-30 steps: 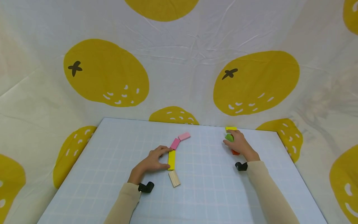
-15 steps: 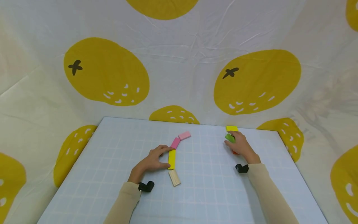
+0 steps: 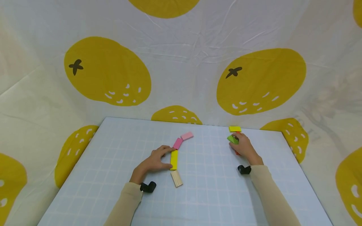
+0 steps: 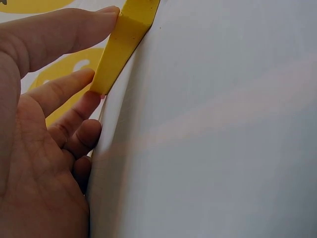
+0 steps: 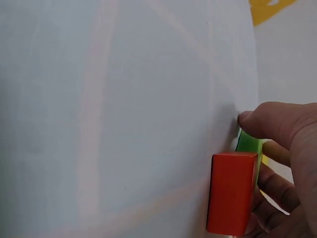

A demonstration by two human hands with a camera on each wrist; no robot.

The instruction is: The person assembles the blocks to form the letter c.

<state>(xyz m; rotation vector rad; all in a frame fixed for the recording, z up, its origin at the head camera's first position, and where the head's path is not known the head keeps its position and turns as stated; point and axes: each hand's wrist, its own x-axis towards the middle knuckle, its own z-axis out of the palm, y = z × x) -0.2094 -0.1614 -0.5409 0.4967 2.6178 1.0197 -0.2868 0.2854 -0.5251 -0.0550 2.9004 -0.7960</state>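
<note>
In the head view my left hand spans a yellow block, thumb at its near end and a finger at its far end. The left wrist view shows the thumb and fingertips against this yellow block. Over on the right, my right hand pinches a green block between thumb and fingers. Close beside it a red block stands near the palm in the right wrist view, partly hiding the green block. Orange-red edges show behind and in front of the green one in the head view.
A dark pink block and a light pink block continue beyond the left yellow block. A plain wooden block lies at its near end. Another yellow block lies by the table's back edge, before a fruit-print cloth.
The green block has turned slightly in my right hand, and the fingers have drawn back a little, uncovering more of the yellow block and an orange-red edge behind. My left hand stays put.
</note>
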